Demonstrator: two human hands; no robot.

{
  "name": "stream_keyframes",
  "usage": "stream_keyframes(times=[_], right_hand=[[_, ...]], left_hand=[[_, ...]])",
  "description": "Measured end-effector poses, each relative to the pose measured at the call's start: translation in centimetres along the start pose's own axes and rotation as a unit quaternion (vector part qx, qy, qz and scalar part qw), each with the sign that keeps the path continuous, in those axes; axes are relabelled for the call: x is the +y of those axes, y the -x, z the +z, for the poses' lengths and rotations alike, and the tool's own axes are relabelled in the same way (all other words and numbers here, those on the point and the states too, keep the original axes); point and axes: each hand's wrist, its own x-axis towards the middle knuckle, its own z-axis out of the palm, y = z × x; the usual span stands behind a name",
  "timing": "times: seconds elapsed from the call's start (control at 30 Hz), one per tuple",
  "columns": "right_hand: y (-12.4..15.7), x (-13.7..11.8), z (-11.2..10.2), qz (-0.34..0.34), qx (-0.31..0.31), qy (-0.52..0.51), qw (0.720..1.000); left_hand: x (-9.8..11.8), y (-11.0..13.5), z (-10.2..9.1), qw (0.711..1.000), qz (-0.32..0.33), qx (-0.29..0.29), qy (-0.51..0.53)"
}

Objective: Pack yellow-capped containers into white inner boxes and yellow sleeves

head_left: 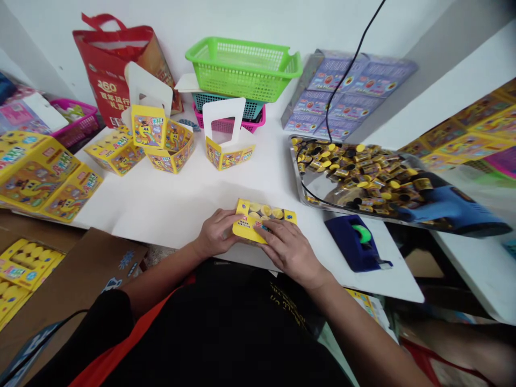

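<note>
A small yellow printed carton [245, 230] sits at the table's near edge between my hands. Round yellow-lidded tubs [266, 210] show through the opening in its top. My left hand [217, 232] grips the carton's left end, thumb on the top panel. Over the front right of the carton lies my right hand [288, 250], its fingers curled onto the top and side. Beyond them stand unfilled-looking yellow cartons with raised white flaps, one in the middle [229, 153] and others [171, 156] to its left.
A metal tray [300, 183] heaped with small yellow-lidded tubs sits right, with a blue heat-gun-like tool [455, 207] and black cord. Nearer is a dark blue tape dispenser [350, 244]. Green baskets [242, 70], purple boxes [334, 97] and a red bag [108, 80] line the wall.
</note>
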Motion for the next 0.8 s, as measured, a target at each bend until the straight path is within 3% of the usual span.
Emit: stream_keyframes(times=[0.1,0.27,0.63,0.8], right_hand=[[-0.5,-0.2,-0.3,0.069,-0.007,-0.060,0.996],[-1.3,-0.4,0.2,0.179,-0.002,-0.063,0.982],[-1.6,0.5,0.2,0.185,0.012,-0.165,0.969],[-2.1,1.1,0.3,0.227,-0.008,-0.193,0.955]], left_hand=[[0.0,0.0,0.0,1.000,-0.005,-0.004,0.004],[0.0,0.1,0.0,1.000,-0.012,-0.013,0.001],[0.1,0.0,0.1,1.000,-0.012,0.003,0.006],[-0.3,0.4,0.1,1.000,-0.014,-0.006,0.022]])
